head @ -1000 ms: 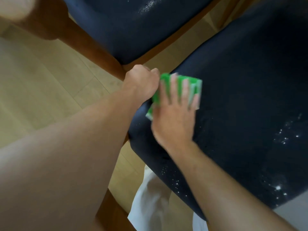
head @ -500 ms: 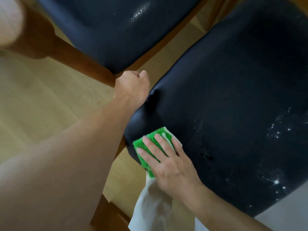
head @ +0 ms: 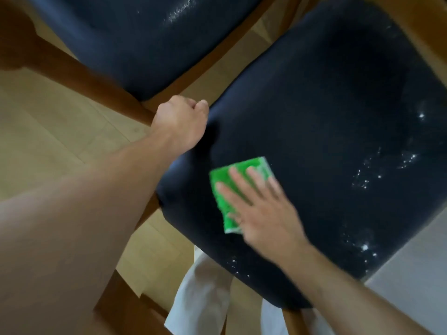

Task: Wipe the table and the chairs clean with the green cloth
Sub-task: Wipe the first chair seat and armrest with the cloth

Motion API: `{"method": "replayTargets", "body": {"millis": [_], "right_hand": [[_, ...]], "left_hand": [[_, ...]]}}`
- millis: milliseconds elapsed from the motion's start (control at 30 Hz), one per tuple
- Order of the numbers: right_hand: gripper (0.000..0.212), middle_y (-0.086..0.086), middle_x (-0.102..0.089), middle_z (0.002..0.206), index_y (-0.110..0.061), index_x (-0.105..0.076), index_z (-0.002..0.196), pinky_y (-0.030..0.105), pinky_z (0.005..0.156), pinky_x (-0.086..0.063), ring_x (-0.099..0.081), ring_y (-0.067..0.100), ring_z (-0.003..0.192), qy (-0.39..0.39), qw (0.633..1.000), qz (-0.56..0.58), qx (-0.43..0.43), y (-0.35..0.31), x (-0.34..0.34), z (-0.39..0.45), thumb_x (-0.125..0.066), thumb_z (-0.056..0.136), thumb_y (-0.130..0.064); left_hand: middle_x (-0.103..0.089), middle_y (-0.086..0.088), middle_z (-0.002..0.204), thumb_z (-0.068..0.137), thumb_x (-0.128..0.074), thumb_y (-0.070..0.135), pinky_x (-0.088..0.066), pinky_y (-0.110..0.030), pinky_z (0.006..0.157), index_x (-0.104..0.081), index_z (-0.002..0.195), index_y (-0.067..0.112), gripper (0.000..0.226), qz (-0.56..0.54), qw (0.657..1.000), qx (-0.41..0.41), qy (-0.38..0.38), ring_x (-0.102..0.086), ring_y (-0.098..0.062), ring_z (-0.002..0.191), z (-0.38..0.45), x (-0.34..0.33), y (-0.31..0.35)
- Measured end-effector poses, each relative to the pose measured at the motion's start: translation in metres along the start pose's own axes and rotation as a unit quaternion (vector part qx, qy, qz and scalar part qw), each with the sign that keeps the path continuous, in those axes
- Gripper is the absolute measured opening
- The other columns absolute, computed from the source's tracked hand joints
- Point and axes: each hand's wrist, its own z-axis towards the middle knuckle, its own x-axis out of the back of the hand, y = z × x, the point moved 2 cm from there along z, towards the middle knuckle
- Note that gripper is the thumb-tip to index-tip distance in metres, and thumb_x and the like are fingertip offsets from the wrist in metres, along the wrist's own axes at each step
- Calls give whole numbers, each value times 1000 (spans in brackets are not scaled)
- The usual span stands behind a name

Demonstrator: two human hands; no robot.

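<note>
Flat and unclenched, my right hand (head: 261,211) pressed the green cloth (head: 235,187) to the chair seat (head: 326,105) for wiping, while my left hand (head: 180,122) clamped its corner steady.

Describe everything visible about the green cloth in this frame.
The green cloth is a bright green, fuzzy-looking pad, folded to a rough rectangle, with a paler edge at its far right and near corners. It lies flat on the dark seat of the nearer chair, toward its left front part. The right hand presses it with spread, straight fingers, covering its right half. The left hand does not touch it.
</note>
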Motion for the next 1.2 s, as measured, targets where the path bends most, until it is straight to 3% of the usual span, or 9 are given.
{"method": "replayTargets", "body": {"millis": [133, 267, 367, 500, 633, 767, 933, 1000, 1200], "right_hand": [[63, 7, -8, 163, -26, -16, 154, 54, 114, -19, -11, 36, 147, 57, 978, 25, -201, 85, 29, 25, -41, 98, -41], [63, 11, 4, 162, -23, -4, 155, 57, 118, -6, 2, 38, 147, 88, 951, 49, -291, 66, 25, 40, -30, 100, -40], [67, 12, -2, 162, -23, -7, 155, 58, 117, -5, -5, 41, 147, 38, 981, 7, -189, 9, 5, 8, -37, 98, -41], [86, 7, -35, 154, -27, -36, 148, 58, 108, -28, -39, 36, 137, -73, 996, -35, 28, -27, -24, -64, -75, 73, -45], [95, -2, -15, 158, -34, -18, 151, 48, 117, -20, -26, 26, 144, -106, 990, -33, 81, 3, -27, -83, -73, 73, -45], [67, 6, -15, 160, -28, -10, 152, 50, 112, -26, -26, 37, 143, 14, 992, -41, -115, 76, 4, -50, -42, 94, -41], [63, 9, 8, 162, -24, 1, 155, 54, 117, -7, 3, 38, 147, 52, 947, 54, -312, 94, 17, -17, -26, 100, -38], [65, 12, 5, 162, -23, -2, 155, 55, 116, -3, 2, 40, 147, 46, 958, 48, -280, 60, 13, -12, -31, 99, -37], [68, 6, -6, 163, -25, -16, 154, 53, 116, 1, -3, 35, 148, -28, 998, 41, 47, -28, -19, -29, -46, 93, -30]], "left_hand": [[-59, -7, 74, 98, -38, 39, -37, -28, 49, -60, 76, 9, 44, 30, 999, -29, -36, -52, -22, 60, -7, -4, 8], [-58, -5, 73, 99, -39, 40, -36, -28, 48, -65, 85, 6, 45, 41, 997, -40, -47, -52, -19, 57, -13, -5, 11], [-58, -5, 71, 100, -39, 41, -34, -28, 50, -62, 76, 10, 45, 55, 996, -58, -45, -52, -19, 59, -19, -7, 14], [-59, -6, 73, 99, -39, 42, -36, -29, 51, -59, 73, 12, 45, 75, 994, -59, -61, -54, -21, 63, -26, -8, 15], [-59, -9, 74, 100, -40, 41, -43, -32, 60, -59, 76, 6, 47, 87, 991, -56, -84, -57, -26, 68, -33, -15, 14], [-60, -11, 79, 102, -35, 43, -42, -33, 62, -62, 82, 8, 48, 142, 981, -83, -107, -58, -27, 75, -39, -21, 19], [-57, -7, 72, 100, -37, 45, -39, -30, 55, -63, 84, 6, 50, 143, 979, -87, -117, -57, -23, 69, -44, -28, 21], [-56, -6, 70, 99, -39, 46, -39, -30, 54, -63, 82, 8, 49, 131, 981, -77, -117, -55, -22, 65, -47, -31, 19], [-58, 2, 67, 99, -44, 42, -35, -25, 54, -62, 69, 17, 43, 38, 994, -25, -103, -54, -16, 66, -59, -30, 19]]}}
